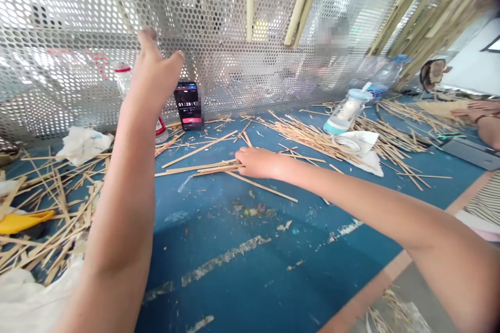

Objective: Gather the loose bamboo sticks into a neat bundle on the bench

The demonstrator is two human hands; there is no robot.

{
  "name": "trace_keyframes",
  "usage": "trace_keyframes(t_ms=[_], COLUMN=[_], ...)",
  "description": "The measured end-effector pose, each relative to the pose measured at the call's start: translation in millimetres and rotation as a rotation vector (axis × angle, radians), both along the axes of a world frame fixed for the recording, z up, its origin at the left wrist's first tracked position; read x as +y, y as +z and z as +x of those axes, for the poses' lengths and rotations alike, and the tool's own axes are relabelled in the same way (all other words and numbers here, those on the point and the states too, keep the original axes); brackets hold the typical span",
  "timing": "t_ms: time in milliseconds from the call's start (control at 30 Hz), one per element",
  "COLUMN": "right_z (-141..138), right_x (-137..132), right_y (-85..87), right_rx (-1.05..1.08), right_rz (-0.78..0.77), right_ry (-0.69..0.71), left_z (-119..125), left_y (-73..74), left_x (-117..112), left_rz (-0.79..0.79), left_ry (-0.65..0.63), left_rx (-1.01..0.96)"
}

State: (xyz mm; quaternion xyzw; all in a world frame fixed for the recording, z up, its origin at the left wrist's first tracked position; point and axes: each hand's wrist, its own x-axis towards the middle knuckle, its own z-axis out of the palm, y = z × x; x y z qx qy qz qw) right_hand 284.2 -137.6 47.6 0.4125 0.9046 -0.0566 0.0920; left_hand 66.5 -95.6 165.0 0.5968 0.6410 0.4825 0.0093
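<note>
Mid-frame, the right hand [255, 162] pinches a bundle of bamboo strips [203, 168] lying flat on the blue table [242, 281]. The left hand [154, 75], fingers loosely spread and empty, reaches toward the phone [188, 105] propped upper centre-left.

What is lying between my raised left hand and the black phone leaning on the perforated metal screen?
Nothing visible. The left hand is raised just left of the black phone, with only open air between them.

Both arms stretched forward
Left hand [154, 75] raised, fingers loosely curled; right hand [255, 162] low, palm down, fingers closed.
</note>
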Motion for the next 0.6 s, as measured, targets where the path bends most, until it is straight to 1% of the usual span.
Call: trace_keyframes(t_ms=[133, 233, 400, 500, 600], right_z=[-1.5, -9.9, -20.6, -25.6, -30.2], right_x=[-15.2, -21.4, -17.0, -14.2, -20.0], right_y=[1.8, 5.3, 18.9, 24.2, 24.5], right_rx=[0.053, -0.015, -0.163, -0.184, -0.168], right_rz=[-0.012, -0.037, -0.075, -0.088, -0.130], right_ry=[-0.026, 0.004, 0.041, 0.045, 0.029], left_z=[9.5, 12.7, 12.2, 11.5, 10.5], left_y=[4.1, 4.3, 5.1, 7.8, 9.9], left_x=[-9.5, -13.5, -16.2, -17.6, -19.2], left_rz=[-0.027, -0.081, -0.112, -0.113, -0.108], left_ry=[-0.049, -0.065, -0.066, -0.051, -0.047], left_rx=[0.096, 0.156, 0.188, 0.189, 0.189])
